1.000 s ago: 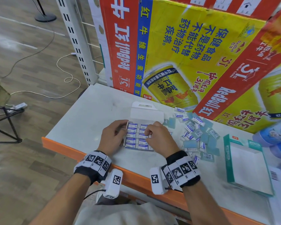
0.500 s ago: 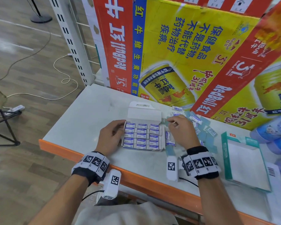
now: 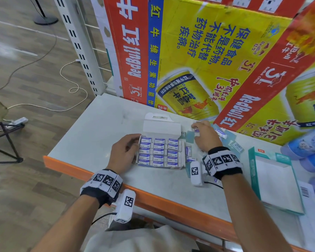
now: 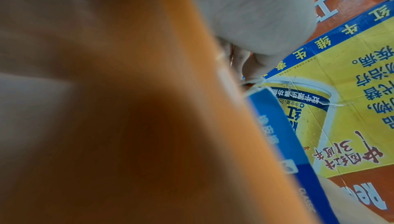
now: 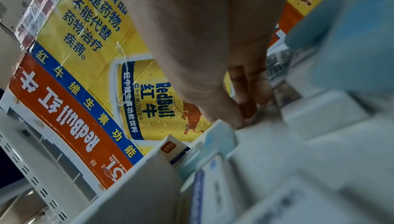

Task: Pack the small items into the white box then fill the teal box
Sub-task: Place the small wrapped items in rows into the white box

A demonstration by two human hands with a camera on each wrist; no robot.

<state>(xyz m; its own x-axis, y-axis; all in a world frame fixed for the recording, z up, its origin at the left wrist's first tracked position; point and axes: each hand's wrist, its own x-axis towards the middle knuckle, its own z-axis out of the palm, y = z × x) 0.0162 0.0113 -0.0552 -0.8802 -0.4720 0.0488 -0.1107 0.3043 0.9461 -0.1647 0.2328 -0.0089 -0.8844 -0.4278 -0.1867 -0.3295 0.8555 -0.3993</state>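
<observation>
We saw our left hand [image 3: 125, 153] curled against the left wall of the white box [image 3: 161, 127], thumb along its far corner, holding it steady on the table [image 3: 91, 135]. The box lay open, its lid flap standing at the back, and erasers [image 3: 160, 152] filled it in three neat columns. A few more erasers stood on edge just beside its right wall. Our right hand [image 3: 205, 138] was past the box's far right corner, over the loose pile [image 3: 231, 140] of erasers and pale blue packets, with fingertips pinching one small eraser [image 3: 196, 132]; the right wrist view blurred that grip. The teal box [image 3: 273, 180] lay flat near the table's right end, well apart from the white one. Behind everything leaned a yellow and red carton [image 3: 207, 57].
</observation>
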